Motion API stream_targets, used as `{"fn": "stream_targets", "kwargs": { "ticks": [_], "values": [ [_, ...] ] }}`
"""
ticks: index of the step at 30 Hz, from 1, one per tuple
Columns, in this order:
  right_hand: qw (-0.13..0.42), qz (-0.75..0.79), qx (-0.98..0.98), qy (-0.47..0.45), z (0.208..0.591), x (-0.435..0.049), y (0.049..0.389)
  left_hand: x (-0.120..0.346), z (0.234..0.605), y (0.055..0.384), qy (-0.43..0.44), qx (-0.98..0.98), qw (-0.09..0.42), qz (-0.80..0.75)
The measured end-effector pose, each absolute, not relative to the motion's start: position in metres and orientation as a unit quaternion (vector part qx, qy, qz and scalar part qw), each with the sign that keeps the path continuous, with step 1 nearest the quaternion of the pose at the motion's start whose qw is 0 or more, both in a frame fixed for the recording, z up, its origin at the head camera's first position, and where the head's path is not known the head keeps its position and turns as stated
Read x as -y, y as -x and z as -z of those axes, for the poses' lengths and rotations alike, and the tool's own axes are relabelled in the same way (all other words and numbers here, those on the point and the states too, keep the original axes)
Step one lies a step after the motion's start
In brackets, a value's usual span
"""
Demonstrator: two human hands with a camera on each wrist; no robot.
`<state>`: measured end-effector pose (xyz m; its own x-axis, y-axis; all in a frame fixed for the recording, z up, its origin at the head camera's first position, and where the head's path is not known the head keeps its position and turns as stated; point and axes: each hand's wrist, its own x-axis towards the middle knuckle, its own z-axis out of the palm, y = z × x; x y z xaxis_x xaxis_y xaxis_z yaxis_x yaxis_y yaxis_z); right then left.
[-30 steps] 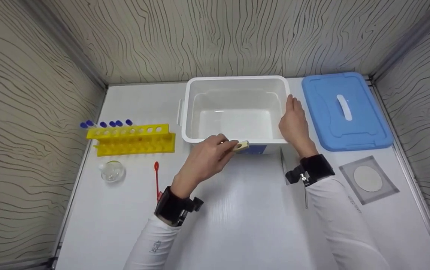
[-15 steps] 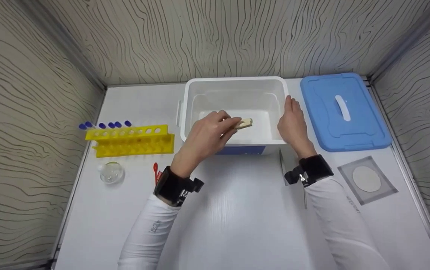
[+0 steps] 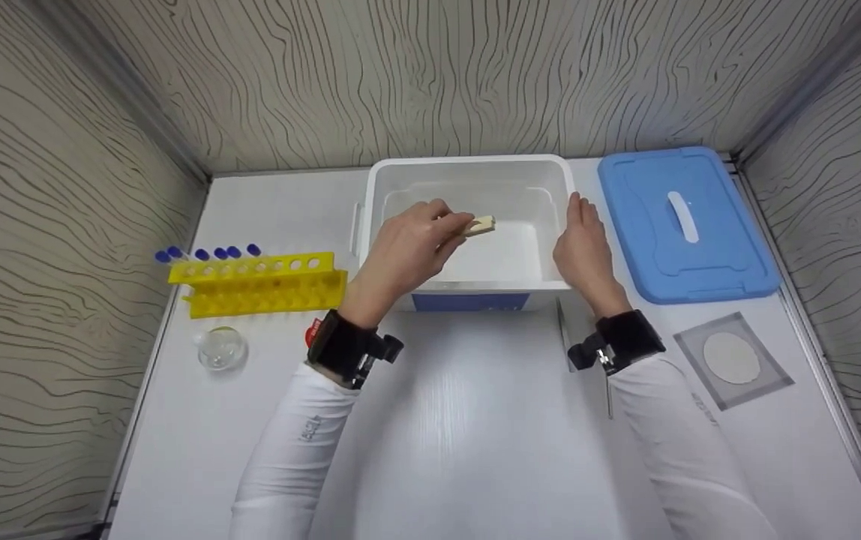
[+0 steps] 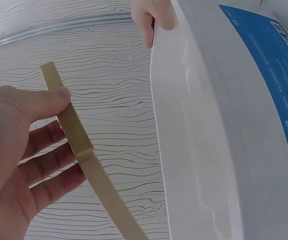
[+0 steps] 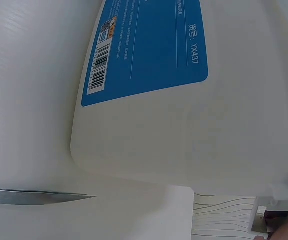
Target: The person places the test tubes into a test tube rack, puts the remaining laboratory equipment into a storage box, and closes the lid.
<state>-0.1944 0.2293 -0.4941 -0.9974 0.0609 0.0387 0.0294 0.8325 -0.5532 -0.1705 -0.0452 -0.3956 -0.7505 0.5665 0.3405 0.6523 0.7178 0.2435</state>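
Note:
My left hand is over the white plastic storage box, pinching a pale wooden test tube clamp. In the left wrist view the thumb presses on the clamp from one side, fingers behind it; its long end points away from the hand. My right hand holds the right side of the box at the rim; in the left wrist view its fingers lie over that edge. A blue label is on the box's front.
A yellow rack with several blue-capped tubes and a small glass vessel stand left. A red spoon is partly hidden by the left wrist. Right are a blue lid, a wire gauze and pointed metal tweezers.
My left hand has carried the test tube clamp from in front of the box, over its front rim, to above its inside. The right hand stays at the box's right side.

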Motion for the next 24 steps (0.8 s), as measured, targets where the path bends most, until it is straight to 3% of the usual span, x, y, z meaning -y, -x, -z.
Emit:
{"fn": "stream_targets", "kwargs": {
  "ticks": [24],
  "values": [
    [0.025,-0.291,0.956,0.018,0.494,-0.23,0.195,0.041,0.414,0.196,0.321,0.93,0.043,0.174]
  ]
}}
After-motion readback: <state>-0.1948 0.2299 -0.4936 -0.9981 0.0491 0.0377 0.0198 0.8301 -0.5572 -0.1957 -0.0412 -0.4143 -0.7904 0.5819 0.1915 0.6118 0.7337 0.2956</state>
